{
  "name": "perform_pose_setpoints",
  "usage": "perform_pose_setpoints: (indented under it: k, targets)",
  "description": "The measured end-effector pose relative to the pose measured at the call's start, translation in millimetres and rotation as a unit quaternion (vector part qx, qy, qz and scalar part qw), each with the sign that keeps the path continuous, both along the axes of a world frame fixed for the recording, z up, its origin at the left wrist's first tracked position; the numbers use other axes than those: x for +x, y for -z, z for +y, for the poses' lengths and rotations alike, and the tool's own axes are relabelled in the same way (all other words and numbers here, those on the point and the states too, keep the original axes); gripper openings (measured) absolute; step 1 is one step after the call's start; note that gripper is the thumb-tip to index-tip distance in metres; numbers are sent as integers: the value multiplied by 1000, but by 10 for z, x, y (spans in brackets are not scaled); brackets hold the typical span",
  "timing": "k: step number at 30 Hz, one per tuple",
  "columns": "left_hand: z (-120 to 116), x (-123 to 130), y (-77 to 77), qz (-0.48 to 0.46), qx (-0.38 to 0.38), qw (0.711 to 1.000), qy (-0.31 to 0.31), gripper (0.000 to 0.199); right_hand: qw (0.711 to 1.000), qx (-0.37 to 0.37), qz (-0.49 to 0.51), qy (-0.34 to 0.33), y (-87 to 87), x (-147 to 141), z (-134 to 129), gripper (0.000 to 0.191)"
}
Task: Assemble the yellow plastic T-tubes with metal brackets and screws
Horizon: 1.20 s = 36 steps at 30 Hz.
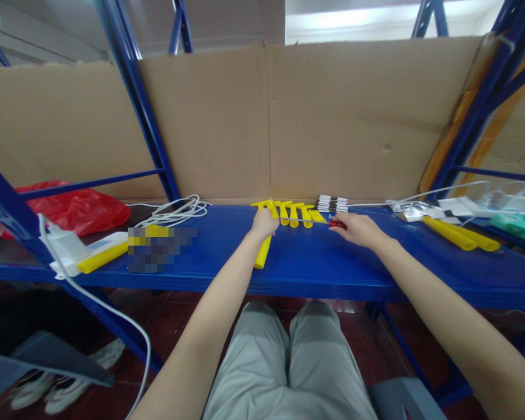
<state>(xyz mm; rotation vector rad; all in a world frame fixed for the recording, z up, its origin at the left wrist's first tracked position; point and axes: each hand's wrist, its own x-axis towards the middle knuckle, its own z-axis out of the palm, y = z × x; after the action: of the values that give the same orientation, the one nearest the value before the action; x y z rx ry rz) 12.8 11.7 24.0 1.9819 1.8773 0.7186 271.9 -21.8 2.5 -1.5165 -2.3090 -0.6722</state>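
My left hand [263, 223] is closed around the middle of a yellow T-shaped tool [262, 255], whose tube-like handle points toward me. The fingers of my right hand [359, 228] grip the red handle of a screwdriver [336, 224]. Its long thin shaft runs left toward the head of the yellow tool, but my left hand hides whether the tip touches. Just behind the shaft, several similar yellow T-shaped pieces [293, 217] lie in a row. A small stack of white and dark strips [332, 203] sits at the back, near my right hand.
Blue shelf top [315, 259] has cardboard [332, 116] behind and blue posts [146, 111] at the sides. Coiled white cable [179, 210], a power strip [70, 259] and a red bag [79, 207] lie left. Yellow tubes [459, 234] lie right. Another person's shoes [65, 385] show lower left.
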Motion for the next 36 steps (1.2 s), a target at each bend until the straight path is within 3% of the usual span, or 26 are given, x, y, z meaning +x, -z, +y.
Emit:
perform_pose_setpoints:
  k: [12, 19, 36]
  targets:
    - [-12, 11, -6, -9, -4, 1000, -2, 21, 1000, -3, -4, 2, -7, 4, 10, 15]
    - [-45, 15, -32, -3, -2, 1000, -3, 22, 997, -71, 6, 22, 1, -26, 12, 19]
    - [-41, 30, -32, 8, -8, 1000, -16, 20, 997, -72, 14, 16, -6, -24, 3, 18]
